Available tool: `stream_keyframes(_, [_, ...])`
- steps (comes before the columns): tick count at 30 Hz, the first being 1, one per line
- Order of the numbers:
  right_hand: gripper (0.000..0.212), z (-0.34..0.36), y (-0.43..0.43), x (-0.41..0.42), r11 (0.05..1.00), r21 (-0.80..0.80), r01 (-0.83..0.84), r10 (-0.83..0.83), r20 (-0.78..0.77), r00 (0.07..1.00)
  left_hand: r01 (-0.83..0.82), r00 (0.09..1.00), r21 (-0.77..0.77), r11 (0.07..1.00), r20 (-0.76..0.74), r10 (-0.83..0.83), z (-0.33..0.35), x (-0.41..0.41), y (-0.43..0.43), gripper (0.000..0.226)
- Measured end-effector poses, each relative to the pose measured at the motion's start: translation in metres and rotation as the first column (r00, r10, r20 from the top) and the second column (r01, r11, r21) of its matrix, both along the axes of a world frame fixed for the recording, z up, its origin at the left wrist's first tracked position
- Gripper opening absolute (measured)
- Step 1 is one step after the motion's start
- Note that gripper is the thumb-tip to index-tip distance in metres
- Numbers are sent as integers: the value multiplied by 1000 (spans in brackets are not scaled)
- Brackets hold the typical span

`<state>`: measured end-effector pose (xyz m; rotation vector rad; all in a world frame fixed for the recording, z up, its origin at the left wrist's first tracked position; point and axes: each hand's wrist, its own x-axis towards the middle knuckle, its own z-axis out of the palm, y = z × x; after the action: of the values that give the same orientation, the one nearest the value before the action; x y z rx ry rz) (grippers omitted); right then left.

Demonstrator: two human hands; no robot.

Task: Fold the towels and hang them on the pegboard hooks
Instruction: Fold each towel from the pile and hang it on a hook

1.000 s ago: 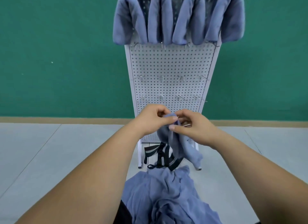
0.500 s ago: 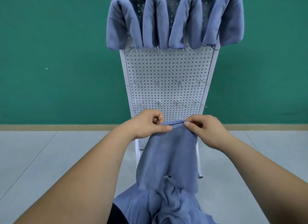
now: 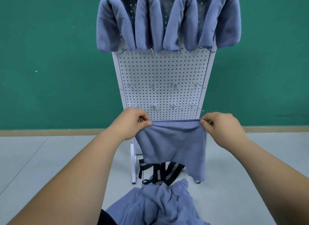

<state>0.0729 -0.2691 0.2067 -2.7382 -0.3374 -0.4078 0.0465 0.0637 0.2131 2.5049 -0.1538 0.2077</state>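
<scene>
The person holds a blue-grey towel (image 3: 172, 141) stretched out in front of the white pegboard (image 3: 163, 77). The left hand (image 3: 132, 124) pinches the towel's top left corner between thumb and curled fingers; the right hand (image 3: 222, 126) pinches the top right corner the same way. The top edge runs taut and level between them, and the cloth hangs down doubled, its right side dropping lower than its left.

Four folded towels (image 3: 167, 22) already hang along the top of the board. Below them, two rows of bare metal hooks (image 3: 174, 86) stick out of the holes, the lower row just above the hands. A heap of loose towels (image 3: 158, 206) lies at the bottom of the view, and black striped straps (image 3: 160, 173) lie by the board's foot on the pale floor (image 3: 50, 157).
</scene>
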Motion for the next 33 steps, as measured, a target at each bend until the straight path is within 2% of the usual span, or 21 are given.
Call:
stream_keyframes(7, [16,-3,-4,9,979,-149,138,-130,64,990,-230,947,155,961,264,184,4,-1,14,22])
stream_keyframes(12, [17,-6,-27,19,965,-155,213,-213,21,977,-373,908,191,908,275,315,-1,-1,34,16])
stream_keyframes(17, [17,-11,-41,21,964,-131,231,-248,-129,960,-489,870,201,849,183,458,-11,0,47,12])
stream_keyframes(20, [21,-7,-25,14,994,0,108,-105,-240,965,-400,916,61,915,64,396,-11,-2,28,9])
stream_keyframes(23, [19,1,5,4,993,110,-52,79,-259,963,-127,990,-82,989,-67,121,-6,-11,-12,30])
stream_keyframes(26, [16,6,34,-9,970,160,-181,213,-211,954,59,990,-173,983,-118,-80,-7,-16,-54,35])
stream_keyframes(28, [14,7,46,-17,953,211,-218,258,-188,948,87,986,-207,975,-119,-113,-11,-15,-75,27])
stream_keyframes(31, [11,7,52,-21,945,254,-205,249,-153,956,54,994,-255,965,-82,-77,-19,-14,-91,2])
stream_keyframes(33, [9,6,50,-19,963,222,-152,182,-124,975,18,998,-259,966,-59,-34,-20,-14,-94,8])
